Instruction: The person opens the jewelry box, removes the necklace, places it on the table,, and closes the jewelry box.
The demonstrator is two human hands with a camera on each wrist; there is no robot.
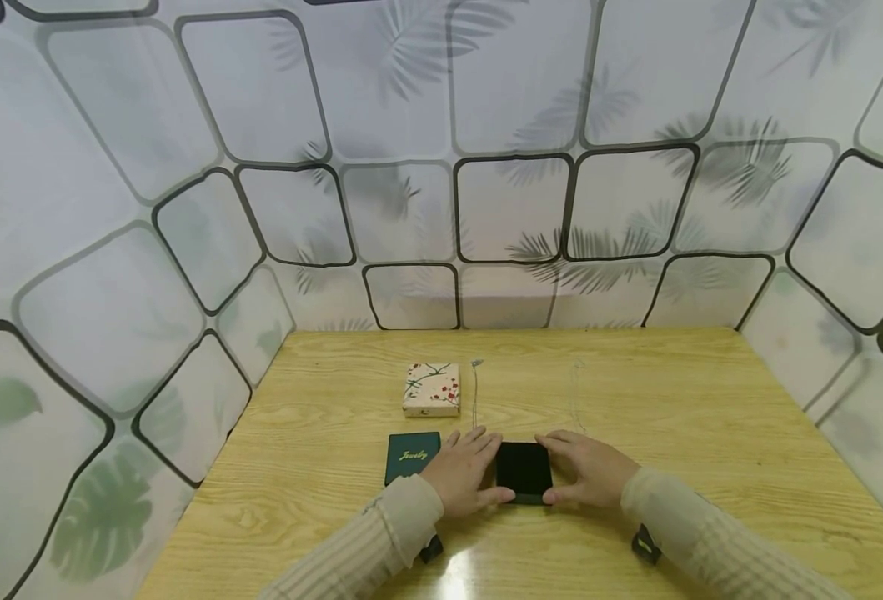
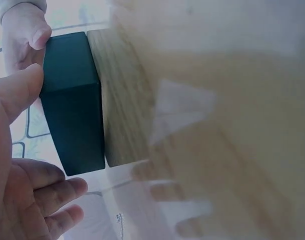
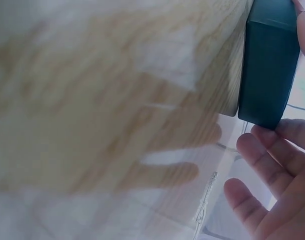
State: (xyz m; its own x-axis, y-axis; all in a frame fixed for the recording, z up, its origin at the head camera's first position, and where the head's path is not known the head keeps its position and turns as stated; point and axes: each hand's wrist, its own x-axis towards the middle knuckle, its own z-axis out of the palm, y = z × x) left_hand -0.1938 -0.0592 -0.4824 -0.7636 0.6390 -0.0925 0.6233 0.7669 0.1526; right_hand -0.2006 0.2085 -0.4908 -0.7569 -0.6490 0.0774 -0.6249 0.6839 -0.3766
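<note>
A dark green jewelry box with a black inside lies on the table between both hands; its green sides show in the wrist views. My left hand holds its left side, thumb at the near corner and fingers toward the far one. On the opposite side my right hand grips it the same way, its index finger at the far corner. Left of the left hand lies a flat dark green lid with gold "Jewelry" lettering, partly covered by that hand.
Behind stands a floral-patterned box. A thin necklace lies beside it, and another fine chain farther right. The wooden table meets a patterned curtain at the back and sides.
</note>
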